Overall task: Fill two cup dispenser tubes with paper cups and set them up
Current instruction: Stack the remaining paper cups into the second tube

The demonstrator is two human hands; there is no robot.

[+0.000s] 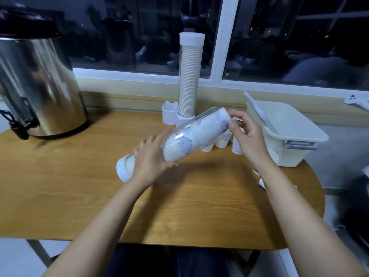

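Observation:
My left hand [149, 158] grips a clear dispenser tube [185, 140] held tilted above the wooden table [79, 186], its white cap [122, 169] at the lower left and its open end up to the right. A stack of white paper cups with blue patterns shows inside it. At that open end my right hand [246, 134] pinches the rim of the topmost cup [216, 121]. A second tube [189, 76], full of cups and capped, stands upright in a white base [169, 114] by the window.
Several loose paper cups [221, 143] lie on the table behind the tube and under my right forearm. A white lidded plastic box [289, 132] sits at the right. A steel drinks urn [34, 80] with a black tap stands at the left.

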